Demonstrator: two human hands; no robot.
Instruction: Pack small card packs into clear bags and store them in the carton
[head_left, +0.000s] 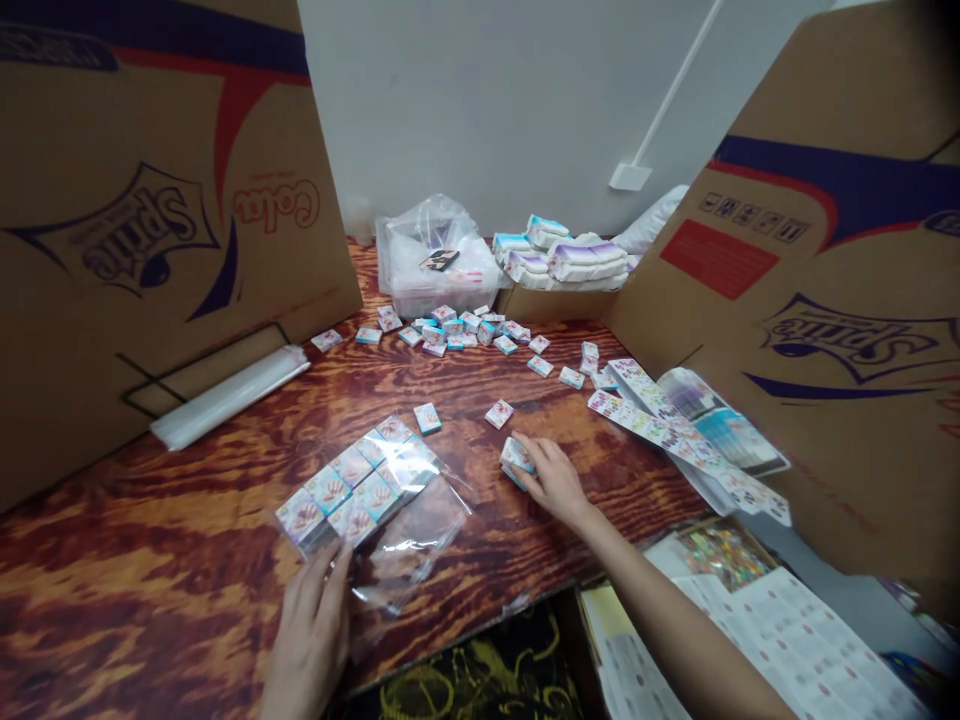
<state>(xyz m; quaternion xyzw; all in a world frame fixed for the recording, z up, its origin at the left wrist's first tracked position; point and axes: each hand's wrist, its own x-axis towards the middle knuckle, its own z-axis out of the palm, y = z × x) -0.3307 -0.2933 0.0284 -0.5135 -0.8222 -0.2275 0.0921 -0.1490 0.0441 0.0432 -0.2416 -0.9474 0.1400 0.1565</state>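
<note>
My left hand (pixel 311 625) rests on the near edge of a clear plastic bag (pixel 390 520) holding two rows of small printed boxes (pixel 349 485); its fingers press the bag against the wooden table (pixel 150 540). My right hand (pixel 551 480) is closed over a small stack of the same little boxes (pixel 516 458) on the table. Two loose boxes (pixel 427 417) lie just beyond, between both hands.
Several loose small boxes (pixel 457 330) lie scattered at the back near a clear tub in a plastic bag (pixel 431 255). Wrapped packs (pixel 570 260) sit behind. Cardboard panels (pixel 150 200) wall both sides. Printed sheets (pixel 675 425) and a roll of plastic (pixel 229 395) lie nearby.
</note>
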